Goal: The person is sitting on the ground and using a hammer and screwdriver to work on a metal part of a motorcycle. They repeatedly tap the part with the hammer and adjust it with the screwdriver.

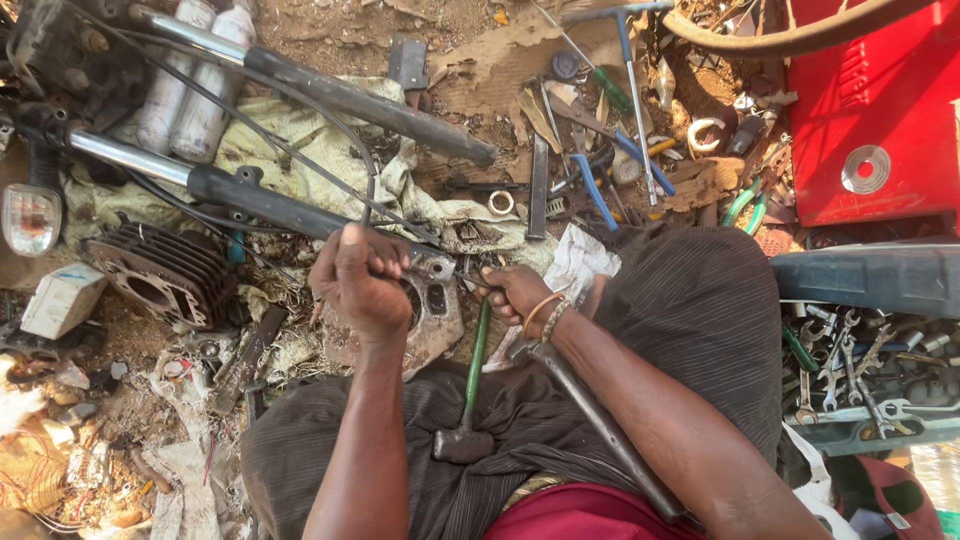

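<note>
My left hand [360, 275] is clenched around the lower end of a black motorcycle fork leg [260, 200], which runs up-left to its chrome tube. My right hand [515, 295], with bangles on the wrist, is closed on a thin dark tool pointing at the fork's end lug [435, 266]. A green-handled hammer [470, 390] lies on my lap just below that hand, head toward me. A long grey metal bar [600, 425] lies under my right forearm. A grey engine cover [440, 320] sits beneath the fork end.
A second fork leg [360, 100] lies farther back. A finned cylinder [160, 275] and turn-signal lamp [30, 218] are at left. Pliers and screwdrivers [600, 190] litter the ground ahead. A red panel [880, 110] and a tray of wrenches [870, 380] are at right.
</note>
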